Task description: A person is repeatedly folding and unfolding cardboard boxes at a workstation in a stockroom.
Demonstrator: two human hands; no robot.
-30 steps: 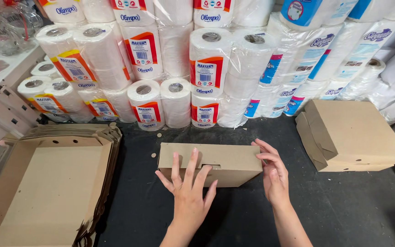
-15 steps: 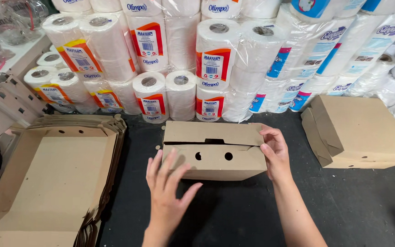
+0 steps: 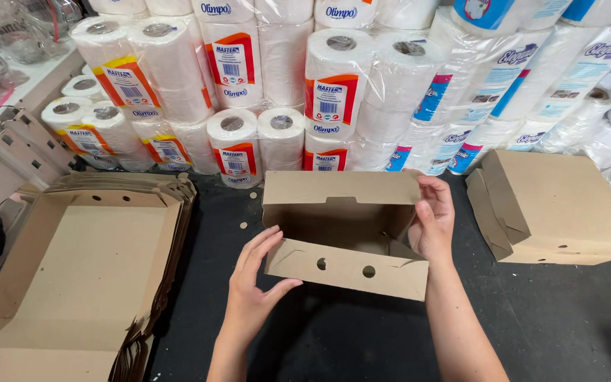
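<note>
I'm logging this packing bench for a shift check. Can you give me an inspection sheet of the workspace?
Surface: black tabletop, scuffed, a few small card discs near the rolls.
Job's things: open cardboard box, lid up, two holes in its front wall.
Clutter: stack of flat box blanks at left; closed boxes at right.
Grippers: left hand touching the box's front left corner; right hand gripping its right wall.
Cables: nothing seen.
Surroundings: wrapped paper rolls piled behind; clear jugs on a white shelf, far left.
</note>
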